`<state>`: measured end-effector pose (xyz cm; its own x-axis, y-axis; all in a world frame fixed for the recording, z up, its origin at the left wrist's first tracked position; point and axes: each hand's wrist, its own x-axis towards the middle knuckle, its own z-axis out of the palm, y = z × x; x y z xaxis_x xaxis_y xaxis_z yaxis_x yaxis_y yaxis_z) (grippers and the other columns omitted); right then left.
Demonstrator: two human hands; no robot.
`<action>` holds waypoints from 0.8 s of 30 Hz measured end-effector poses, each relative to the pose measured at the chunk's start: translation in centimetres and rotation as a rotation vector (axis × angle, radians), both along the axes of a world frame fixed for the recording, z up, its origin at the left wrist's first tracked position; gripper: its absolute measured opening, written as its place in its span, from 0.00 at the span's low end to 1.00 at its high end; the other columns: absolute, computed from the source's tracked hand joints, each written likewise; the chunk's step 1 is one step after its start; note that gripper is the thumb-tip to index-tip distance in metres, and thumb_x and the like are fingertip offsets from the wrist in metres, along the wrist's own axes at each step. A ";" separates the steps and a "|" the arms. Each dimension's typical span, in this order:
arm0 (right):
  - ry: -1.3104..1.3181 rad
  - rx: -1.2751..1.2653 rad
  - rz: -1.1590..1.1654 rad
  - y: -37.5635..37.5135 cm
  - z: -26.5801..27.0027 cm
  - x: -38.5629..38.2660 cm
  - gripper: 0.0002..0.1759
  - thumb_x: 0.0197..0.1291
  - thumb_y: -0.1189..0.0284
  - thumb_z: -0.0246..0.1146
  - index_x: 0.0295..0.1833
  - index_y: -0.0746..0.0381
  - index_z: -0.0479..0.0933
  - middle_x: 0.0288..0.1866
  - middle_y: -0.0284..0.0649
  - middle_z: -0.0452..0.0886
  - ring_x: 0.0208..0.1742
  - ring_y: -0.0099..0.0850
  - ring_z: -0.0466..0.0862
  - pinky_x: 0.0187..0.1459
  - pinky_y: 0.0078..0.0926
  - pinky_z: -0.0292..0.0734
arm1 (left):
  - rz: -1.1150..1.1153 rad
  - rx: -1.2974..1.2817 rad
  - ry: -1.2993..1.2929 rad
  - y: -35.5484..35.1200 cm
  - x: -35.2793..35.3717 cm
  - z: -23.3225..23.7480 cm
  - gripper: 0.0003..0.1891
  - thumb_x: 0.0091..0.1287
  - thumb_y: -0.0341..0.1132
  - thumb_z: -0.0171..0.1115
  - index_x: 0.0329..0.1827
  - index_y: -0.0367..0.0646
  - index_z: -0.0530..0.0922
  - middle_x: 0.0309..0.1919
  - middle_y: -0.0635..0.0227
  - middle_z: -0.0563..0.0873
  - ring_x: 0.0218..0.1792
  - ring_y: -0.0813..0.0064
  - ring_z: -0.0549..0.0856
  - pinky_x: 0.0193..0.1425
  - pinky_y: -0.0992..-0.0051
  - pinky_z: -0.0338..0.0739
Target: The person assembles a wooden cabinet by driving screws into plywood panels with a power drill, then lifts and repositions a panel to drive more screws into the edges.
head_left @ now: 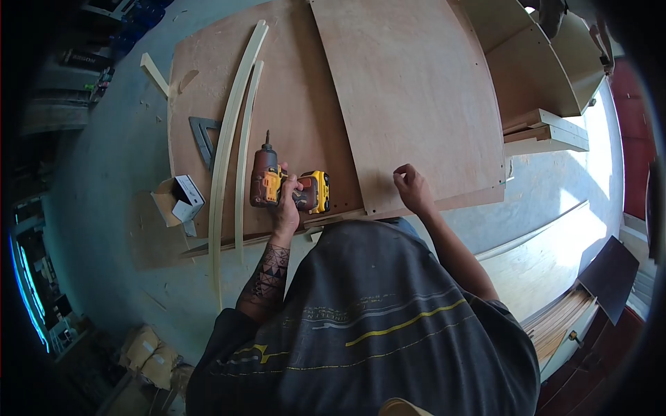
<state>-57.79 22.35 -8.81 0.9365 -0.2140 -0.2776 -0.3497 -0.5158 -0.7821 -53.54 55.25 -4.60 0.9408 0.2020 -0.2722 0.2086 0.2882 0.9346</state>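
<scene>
My left hand (285,209) is wrapped round the grip of a yellow and dark cordless impact driver (266,170). A bit stands in its nose and points away from me; a yellow battery (321,191) is on its base. My right hand (414,190) is closed over the near edge of a plywood panel (416,83), fingertips pinched together. Whether something small sits between those fingers I cannot make out. The panel rests on a larger plywood sheet (288,90). Two long pale wooden strips (231,132) lie left of the driver.
A dark triangular square (201,139) and an opened small carton (166,202) lie at the left. Plywood box pieces (534,69) stand at the far right, where part of another person shows. Stacked boards (555,135) and a pale panel (541,239) are on the right.
</scene>
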 end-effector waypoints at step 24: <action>0.412 0.582 0.205 -0.6 0.5 1.9 0.14 0.75 0.73 0.55 0.55 0.70 0.81 0.44 0.39 0.85 0.43 0.27 0.86 0.45 0.32 0.85 | -0.343 0.231 0.128 -3.6 0.1 4.8 0.19 0.71 0.32 0.69 0.63 0.34 0.83 0.34 0.73 0.86 0.30 0.84 0.84 0.39 0.78 0.84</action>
